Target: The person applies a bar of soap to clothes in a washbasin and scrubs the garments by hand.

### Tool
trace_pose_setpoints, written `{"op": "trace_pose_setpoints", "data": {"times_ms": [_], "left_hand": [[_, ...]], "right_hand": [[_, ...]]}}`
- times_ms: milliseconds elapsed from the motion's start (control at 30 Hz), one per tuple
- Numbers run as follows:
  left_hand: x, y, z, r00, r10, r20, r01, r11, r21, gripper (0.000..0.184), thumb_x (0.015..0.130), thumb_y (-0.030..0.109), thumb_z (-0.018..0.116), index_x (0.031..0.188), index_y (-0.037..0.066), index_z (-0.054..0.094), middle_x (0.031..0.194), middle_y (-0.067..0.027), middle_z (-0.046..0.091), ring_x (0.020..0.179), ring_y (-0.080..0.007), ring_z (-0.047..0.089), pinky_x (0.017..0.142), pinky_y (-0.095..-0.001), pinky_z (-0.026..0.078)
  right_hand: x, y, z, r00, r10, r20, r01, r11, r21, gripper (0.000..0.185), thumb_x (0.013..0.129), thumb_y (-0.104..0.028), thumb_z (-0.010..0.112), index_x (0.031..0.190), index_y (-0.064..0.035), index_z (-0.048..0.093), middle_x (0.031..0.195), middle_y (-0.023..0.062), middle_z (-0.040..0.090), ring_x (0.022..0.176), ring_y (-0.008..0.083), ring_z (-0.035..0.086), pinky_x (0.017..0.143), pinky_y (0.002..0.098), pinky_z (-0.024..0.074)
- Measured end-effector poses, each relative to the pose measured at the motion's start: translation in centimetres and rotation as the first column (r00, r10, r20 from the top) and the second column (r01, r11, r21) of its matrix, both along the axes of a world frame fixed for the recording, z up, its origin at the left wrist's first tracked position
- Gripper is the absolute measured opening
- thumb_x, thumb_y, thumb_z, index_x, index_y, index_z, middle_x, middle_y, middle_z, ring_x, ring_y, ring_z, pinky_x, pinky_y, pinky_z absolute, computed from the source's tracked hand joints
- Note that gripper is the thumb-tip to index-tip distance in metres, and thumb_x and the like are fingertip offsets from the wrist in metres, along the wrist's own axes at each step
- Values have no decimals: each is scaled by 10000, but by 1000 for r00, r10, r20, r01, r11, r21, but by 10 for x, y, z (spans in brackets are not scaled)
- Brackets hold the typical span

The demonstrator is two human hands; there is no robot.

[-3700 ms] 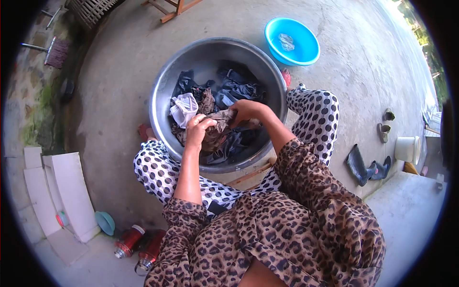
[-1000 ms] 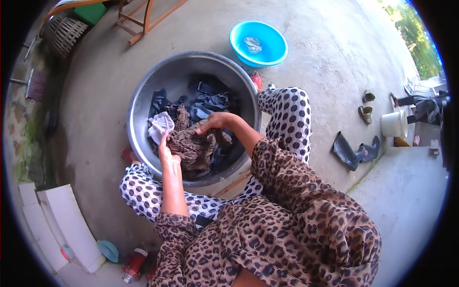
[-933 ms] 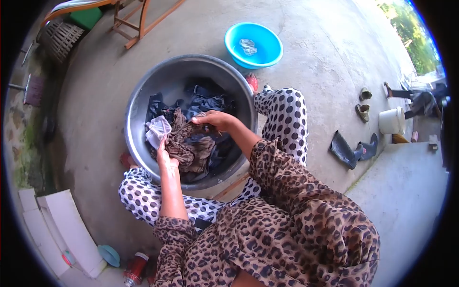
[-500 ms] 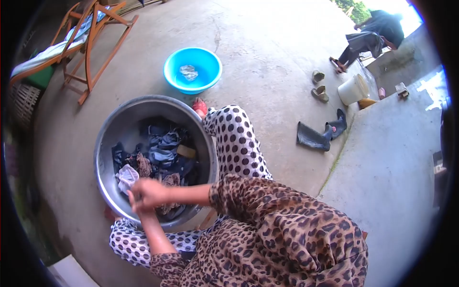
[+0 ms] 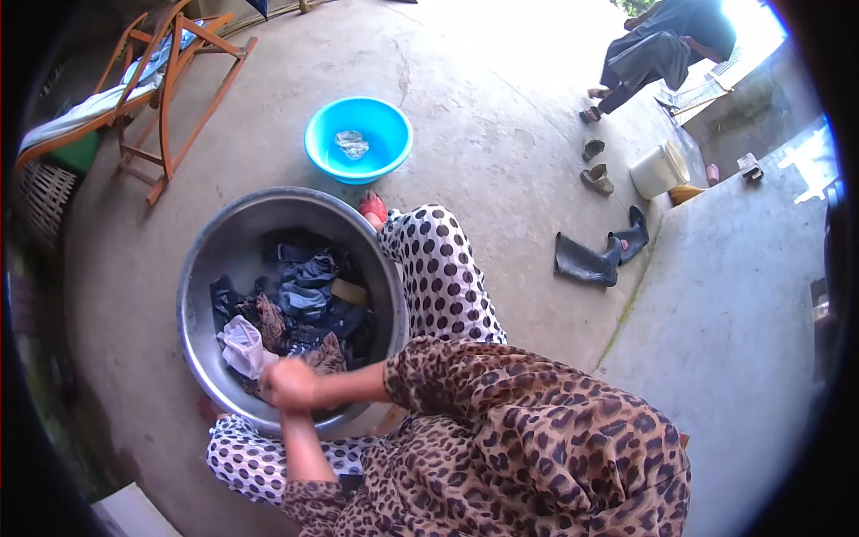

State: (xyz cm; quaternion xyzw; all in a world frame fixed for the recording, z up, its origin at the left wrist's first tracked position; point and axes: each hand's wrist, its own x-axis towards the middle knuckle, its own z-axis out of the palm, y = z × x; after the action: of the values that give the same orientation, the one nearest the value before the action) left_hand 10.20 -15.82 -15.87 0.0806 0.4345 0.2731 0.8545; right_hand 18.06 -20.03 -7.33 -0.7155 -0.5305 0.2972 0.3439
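My right hand (image 5: 292, 383) is closed in a blurred fist near the front rim of a metal basin (image 5: 208, 353). My left hand (image 5: 295, 413) lies below it, mostly covered, so its fingers are hidden. A pale pinkish-white cloth (image 5: 244, 347) sticks out from the hands toward the left wall of the basin. Around it are wet dark clothes (image 5: 309, 279), a brown patterned cloth (image 5: 270, 322) and another brown cloth (image 5: 327, 355) beside the right hand. On the dark clothes rests a yellowish bar of soap (image 5: 349, 292).
Beyond the basin stands a blue basin (image 5: 385, 161) with a small light item inside. Black rubber boots (image 5: 586, 259), shoes (image 5: 597, 180) and a white bucket (image 5: 659, 172) are on the right. A wooden folding chair (image 5: 167, 116) is at left. Another person (image 5: 658, 54) bends over at upper right.
My hands have moved slightly down and toward the basin's front rim, and more of the pale cloth shows. The other person has shifted left and up in view.
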Motion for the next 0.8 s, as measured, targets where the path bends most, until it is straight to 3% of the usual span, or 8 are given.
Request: {"op": "trace_pose_setpoints", "data": {"times_ms": [33, 133, 267, 467, 533, 633, 733, 800], "left_hand": [[-6, 0, 2, 998, -22, 60, 20, 999, 39, 388, 953, 344, 485, 1178, 54, 612, 1167, -96, 632, 1036, -239, 630, 905, -411, 501], [-4, 0, 11, 1000, -27, 7, 27, 999, 43, 378, 958, 346, 492, 1160, 57, 626, 1150, -97, 644, 1027, -243, 636, 903, -412, 502], [25, -12, 14, 992, -18, -126, 9, 997, -74, 366, 964, 349, 501, 1136, 60, 645, 1127, -99, 660, 1015, -248, 643, 900, -414, 504], [13, -7, -6, 992, -10, 128, 16, 999, -47, 334, 993, 282, 451, 1227, 75, 568, 1186, -85, 604, 1081, -224, 600, 942, -376, 471], [0, -7, 3, 979, -61, 195, 63, 998, -3, 331, 993, 278, 453, 1225, 75, 570, 1184, -84, 607, 1079, -225, 603, 941, -376, 475], [1, -7, 12, 986, -85, 142, 84, 996, 7, 326, 992, 272, 456, 1223, 74, 574, 1182, -83, 612, 1077, -227, 608, 938, -375, 480], [17, -8, 11, 998, -69, 3, 69, 997, -37, 322, 992, 267, 459, 1220, 74, 577, 1180, -82, 616, 1074, -229, 613, 936, -375, 485], [26, -11, 8, 997, -62, -52, 59, 997, -51, 319, 991, 263, 461, 1219, 73, 579, 1178, -81, 619, 1072, -231, 617, 934, -375, 489]], "right_hand": [[-16, -7, 9, 955, 135, 265, -162, 983, 83, 179, 652, -222, 671, 734, -66, 706, 780, 182, 680, 766, 345, 682, 716, 456, 539], [-5, 2, 0, 1000, -9, -17, 10, 998, 69, 143, 687, -213, 667, 728, -79, 697, 782, 178, 676, 770, 346, 679, 718, 458, 534], [57, 33, -35, 962, -266, -60, 255, 955, -149, 197, 729, -249, 655, 797, -71, 705, 837, 208, 674, 803, 381, 662, 731, 467, 531], [23, 8, -25, 989, -150, 7, 150, 984, -92, 218, 727, -257, 663, 843, -83, 723, 809, 187, 685, 792, 364, 676, 757, 458, 542], [-3, -10, 9, 999, -6, -53, 3, 999, -54, 170, 704, -226, 641, 698, -57, 652, 766, 190, 654, 747, 379, 655, 705, 480, 525], [-3, -5, 9, 995, -26, -98, 29, 999, 29, 209, 733, -260, 656, 811, -72, 704, 811, 182, 682, 780, 365, 674, 755, 457, 541], [32, 23, -34, 962, -241, -128, 256, 960, 112, 213, 748, -272, 652, 791, -73, 715, 825, 194, 674, 779, 375, 665, 743, 462, 528], [62, 30, -41, 868, -435, -239, 394, 897, -200, 263, 762, -290, 643, 851, -57, 725, 822, 227, 663, 793, 401, 657, 756, 457, 528]]}}
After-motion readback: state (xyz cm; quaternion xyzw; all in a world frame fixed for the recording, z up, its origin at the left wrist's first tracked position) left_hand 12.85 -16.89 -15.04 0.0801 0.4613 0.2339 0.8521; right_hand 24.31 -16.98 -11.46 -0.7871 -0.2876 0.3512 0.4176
